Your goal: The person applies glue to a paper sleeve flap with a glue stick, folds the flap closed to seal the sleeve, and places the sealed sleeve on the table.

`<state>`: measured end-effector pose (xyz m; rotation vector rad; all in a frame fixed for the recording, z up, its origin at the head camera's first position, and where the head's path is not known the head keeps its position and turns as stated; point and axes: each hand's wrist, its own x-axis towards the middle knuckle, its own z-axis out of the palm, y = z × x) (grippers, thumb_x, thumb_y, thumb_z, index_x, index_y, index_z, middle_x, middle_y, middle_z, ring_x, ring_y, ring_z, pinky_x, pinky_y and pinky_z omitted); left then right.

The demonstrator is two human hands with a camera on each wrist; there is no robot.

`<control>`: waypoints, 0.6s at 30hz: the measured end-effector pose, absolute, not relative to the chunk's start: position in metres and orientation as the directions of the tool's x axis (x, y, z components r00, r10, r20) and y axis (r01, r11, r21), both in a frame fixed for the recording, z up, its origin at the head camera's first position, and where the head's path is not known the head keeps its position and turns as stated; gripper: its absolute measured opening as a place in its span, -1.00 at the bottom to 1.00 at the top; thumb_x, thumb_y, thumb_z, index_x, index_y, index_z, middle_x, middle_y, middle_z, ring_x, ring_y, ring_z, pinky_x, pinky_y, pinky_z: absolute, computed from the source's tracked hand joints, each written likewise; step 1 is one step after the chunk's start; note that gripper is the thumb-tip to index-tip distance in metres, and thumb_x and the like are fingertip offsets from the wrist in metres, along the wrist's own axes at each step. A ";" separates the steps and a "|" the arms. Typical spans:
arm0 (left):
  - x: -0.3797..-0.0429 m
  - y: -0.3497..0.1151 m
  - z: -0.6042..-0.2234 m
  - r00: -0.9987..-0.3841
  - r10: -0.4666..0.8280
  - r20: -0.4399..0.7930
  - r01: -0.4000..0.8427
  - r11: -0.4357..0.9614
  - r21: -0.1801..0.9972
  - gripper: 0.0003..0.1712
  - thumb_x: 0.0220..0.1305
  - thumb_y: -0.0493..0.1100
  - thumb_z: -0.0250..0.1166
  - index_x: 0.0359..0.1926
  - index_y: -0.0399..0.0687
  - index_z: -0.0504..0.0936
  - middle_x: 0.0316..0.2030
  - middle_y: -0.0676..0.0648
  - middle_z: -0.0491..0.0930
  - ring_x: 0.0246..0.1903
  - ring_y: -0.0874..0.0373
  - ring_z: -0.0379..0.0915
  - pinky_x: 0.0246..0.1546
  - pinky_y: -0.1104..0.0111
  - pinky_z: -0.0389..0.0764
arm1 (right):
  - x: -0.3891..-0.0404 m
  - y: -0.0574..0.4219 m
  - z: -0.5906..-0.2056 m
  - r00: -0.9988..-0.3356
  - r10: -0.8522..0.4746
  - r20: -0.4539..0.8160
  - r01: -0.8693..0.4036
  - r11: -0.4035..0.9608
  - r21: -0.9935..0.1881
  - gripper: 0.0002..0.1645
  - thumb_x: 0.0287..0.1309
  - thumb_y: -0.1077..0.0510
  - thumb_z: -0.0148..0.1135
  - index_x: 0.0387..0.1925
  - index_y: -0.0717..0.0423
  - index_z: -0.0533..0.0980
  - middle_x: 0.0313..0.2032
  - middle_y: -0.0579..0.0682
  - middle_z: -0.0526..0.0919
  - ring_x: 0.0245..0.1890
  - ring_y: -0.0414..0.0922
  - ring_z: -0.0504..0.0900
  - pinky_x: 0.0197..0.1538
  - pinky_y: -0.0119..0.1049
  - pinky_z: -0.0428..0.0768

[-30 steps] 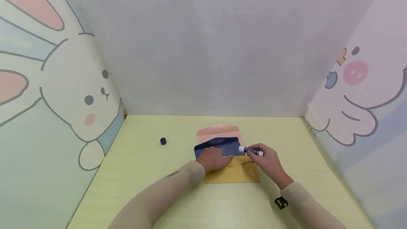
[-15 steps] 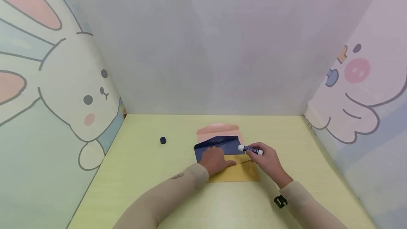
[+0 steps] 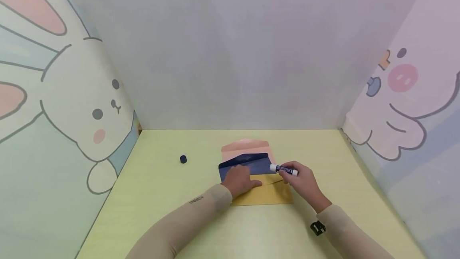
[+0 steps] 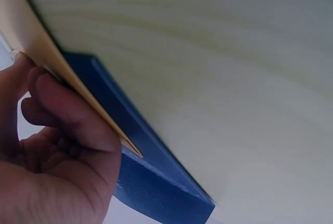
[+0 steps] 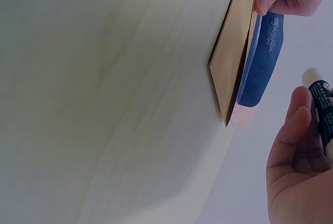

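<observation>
A glue stick (image 3: 284, 170) is in the right hand (image 3: 306, 183), pinched between thumb and fingers and lying nearly sideways, its white end pointing left. In the head view that end shows at the right edge of the blue envelope (image 3: 259, 167); in the right wrist view it stands apart from the paper.

Three envelopes are stacked in steps in front of the person. The yellow envelope (image 3: 267, 198) is nearest, overlapping the blue one, with a slanting flap line across its upper part. The blue envelope's darker flap opens toward the back, and pale specks show on it in the right wrist view. The pink envelope (image 3: 248, 147) lies farthest back, underneath, its flap also spread open.

The left hand (image 3: 237, 181) rests on the blue and yellow envelopes, thumb reaching right over the yellow one, the other fingers bent; I cannot tell whether it grips an edge or only presses.

A small dark cap (image 3: 183, 159) sits on the pale yellow table (image 3: 161, 187), well apart to the left. Around the table stand a plain grey back wall (image 3: 230, 51), a left wall with a cartoon rabbit (image 3: 72, 99) and a right wall with a cartoon pig (image 3: 402, 79).
</observation>
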<state>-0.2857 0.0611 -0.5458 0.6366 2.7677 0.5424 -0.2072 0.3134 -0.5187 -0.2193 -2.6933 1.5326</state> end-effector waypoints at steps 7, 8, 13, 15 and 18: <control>-0.290 0.057 -0.548 -0.875 0.459 -0.155 0.355 0.824 0.441 -0.23 0.43 0.42 0.65 -0.58 0.07 0.46 -0.57 0.13 0.17 -0.57 0.20 0.26 -0.44 0.34 0.31 | -0.207 0.313 -0.518 -0.988 0.144 -0.048 0.115 0.503 -0.857 -0.61 0.59 0.06 0.57 0.24 0.20 0.75 -0.02 0.17 0.89 -0.25 -0.14 0.81 -0.18 -0.35 0.75; -0.291 0.056 -0.548 -0.871 0.464 -0.160 0.358 0.823 0.442 -0.24 0.44 0.41 0.65 -0.58 0.08 0.45 -0.57 0.14 0.17 -0.57 0.21 0.25 -0.43 0.34 0.31 | -0.207 0.313 -0.518 -0.988 0.144 -0.048 0.115 0.500 -0.858 -0.61 0.59 0.06 0.57 0.24 0.20 0.75 -0.02 0.17 0.89 -0.25 -0.14 0.81 -0.18 -0.35 0.75; -0.296 0.049 -0.543 -0.849 0.499 -0.172 0.358 0.785 0.506 -0.21 0.46 0.24 0.70 -0.64 0.07 0.36 -0.63 0.15 0.10 -0.62 0.21 0.12 -0.47 0.33 0.22 | -0.207 0.314 -0.520 -0.989 0.138 -0.048 0.110 0.491 -0.864 -0.59 0.59 0.05 0.58 0.26 0.22 0.74 -0.01 0.18 0.89 -0.25 -0.15 0.81 -0.19 -0.35 0.75; -0.298 0.045 -0.540 -0.844 0.507 -0.174 0.347 0.764 0.543 -0.20 0.44 0.14 0.73 -0.67 0.06 0.33 -0.67 0.14 0.09 -0.65 0.20 0.09 -0.49 0.34 0.19 | -0.208 0.315 -0.520 -0.989 0.138 -0.048 0.110 0.493 -0.863 -0.57 0.59 0.04 0.58 0.27 0.22 0.74 0.00 0.18 0.89 -0.25 -0.16 0.81 -0.19 -0.35 0.75; -0.299 0.041 -0.537 -0.842 0.507 -0.185 0.331 0.756 0.565 -0.24 0.44 0.08 0.74 -0.65 0.09 0.35 -0.67 0.15 0.15 -0.65 0.21 0.16 -0.49 0.36 0.22 | -0.209 0.315 -0.522 -0.989 0.142 -0.049 0.114 0.499 -0.859 -0.56 0.60 0.03 0.57 0.27 0.22 0.74 0.01 0.17 0.88 -0.24 -0.17 0.81 -0.20 -0.35 0.74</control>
